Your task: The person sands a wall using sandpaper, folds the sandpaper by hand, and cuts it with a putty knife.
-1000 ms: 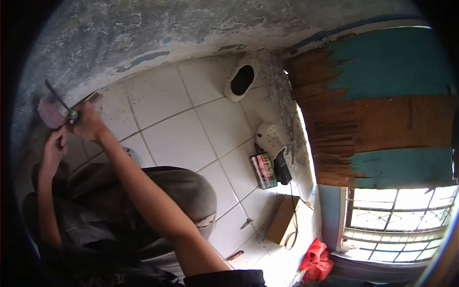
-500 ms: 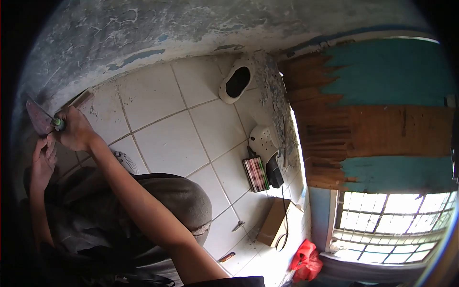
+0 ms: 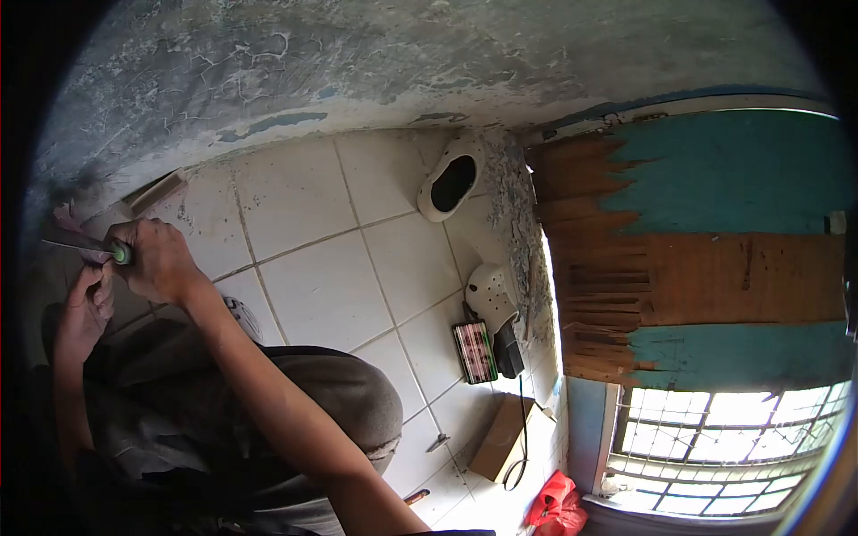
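Note:
A trowel (image 3: 91, 245) with a green-ended handle is gripped in my right hand (image 3: 161, 259), at the far left of the view. Its blade points left, seen at a slant, with a pinkish patch near its far end. My left hand (image 3: 85, 313) is just below, its bent fingertips against the blade's lower side beside the handle. Whether something small sits between those fingertips is hidden. Behind both hands rises the grey wall (image 3: 179, 89), its paint cracked and peeling. A block-like piece (image 3: 156, 192) lies at the foot of the wall, just above my right hand.
White floor tiles (image 3: 313, 286) stretch to the right of my knee (image 3: 357, 393). Two pale clogs (image 3: 438, 201) lie by the wall corner. Near them are a phone-like screen (image 3: 475, 352), a black block with a cable (image 3: 508, 348), a cardboard box (image 3: 502, 438) and a red bag (image 3: 559, 507).
The trowel blade has turned from a broad face to a slanted view, and my right hand has rotated with it. My left hand stays by the blade. The whole view has shifted slightly.

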The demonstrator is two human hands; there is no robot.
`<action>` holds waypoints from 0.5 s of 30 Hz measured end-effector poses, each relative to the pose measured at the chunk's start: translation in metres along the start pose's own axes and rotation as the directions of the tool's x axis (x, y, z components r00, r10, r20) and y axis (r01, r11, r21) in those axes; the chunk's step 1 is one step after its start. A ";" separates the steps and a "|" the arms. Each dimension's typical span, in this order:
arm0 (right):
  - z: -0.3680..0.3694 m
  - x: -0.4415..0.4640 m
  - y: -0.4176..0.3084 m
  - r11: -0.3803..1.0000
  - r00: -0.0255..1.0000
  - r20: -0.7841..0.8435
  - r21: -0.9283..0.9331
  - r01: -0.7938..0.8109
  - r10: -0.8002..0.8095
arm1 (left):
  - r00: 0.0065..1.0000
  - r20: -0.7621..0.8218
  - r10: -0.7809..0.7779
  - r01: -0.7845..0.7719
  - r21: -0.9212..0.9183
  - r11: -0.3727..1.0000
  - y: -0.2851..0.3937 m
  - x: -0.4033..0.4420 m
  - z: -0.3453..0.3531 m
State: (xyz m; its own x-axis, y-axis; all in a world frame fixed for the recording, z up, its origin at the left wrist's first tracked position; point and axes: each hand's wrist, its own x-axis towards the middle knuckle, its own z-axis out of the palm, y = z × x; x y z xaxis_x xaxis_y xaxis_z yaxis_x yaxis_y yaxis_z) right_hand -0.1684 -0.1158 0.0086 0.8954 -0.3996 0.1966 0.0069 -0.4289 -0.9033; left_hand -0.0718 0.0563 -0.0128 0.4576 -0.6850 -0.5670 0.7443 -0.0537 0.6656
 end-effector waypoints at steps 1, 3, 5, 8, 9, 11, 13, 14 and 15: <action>-0.002 0.000 -0.001 1.000 1.000 0.019 0.029 0.001 -0.002 | 1.000 0.001 -0.017 0.017 0.006 1.000 0.002 -0.002 0.000; -0.006 0.000 -0.004 0.999 0.999 0.035 0.052 -0.007 0.006 | 0.999 0.018 -0.031 0.031 -0.016 0.999 0.002 -0.001 -0.005; -0.009 0.001 -0.008 0.997 0.999 0.046 0.074 0.023 -0.026 | 0.997 0.062 -0.051 0.052 -0.006 0.999 0.001 -0.001 -0.010; -0.014 0.002 -0.013 0.996 0.995 0.103 0.089 0.007 -0.016 | 0.994 0.080 -0.081 0.080 0.009 0.997 0.003 -0.001 -0.011; -0.014 0.002 -0.014 0.996 0.995 0.103 0.093 0.007 -0.016 | 0.993 0.072 -0.091 0.090 0.007 0.996 0.004 -0.003 -0.010; -0.015 0.003 -0.017 0.992 0.989 0.149 0.121 -0.023 0.004 | 0.995 0.029 -0.094 0.093 0.014 0.996 0.008 -0.007 -0.004; -0.005 0.004 -0.010 0.994 0.997 0.070 0.106 0.013 -0.020 | 0.996 0.013 -0.087 0.087 0.008 0.996 0.008 -0.005 -0.001; 0.000 0.003 -0.004 0.995 0.999 -0.004 0.091 0.046 -0.046 | 0.997 -0.022 -0.074 0.074 -0.003 0.997 0.006 -0.001 -0.009; 0.001 0.003 0.000 0.997 0.999 -0.003 0.071 0.040 -0.040 | 0.996 -0.056 -0.064 0.064 -0.013 0.998 0.003 0.004 -0.019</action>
State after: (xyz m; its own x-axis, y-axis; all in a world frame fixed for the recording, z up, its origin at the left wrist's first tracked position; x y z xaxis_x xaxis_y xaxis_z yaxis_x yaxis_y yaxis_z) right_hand -0.1652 -0.1160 0.0086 0.8930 -0.3845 0.2338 0.0745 -0.3861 -0.9194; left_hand -0.0584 0.0674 -0.0225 0.4355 -0.6381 -0.6350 0.7784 -0.0874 0.6217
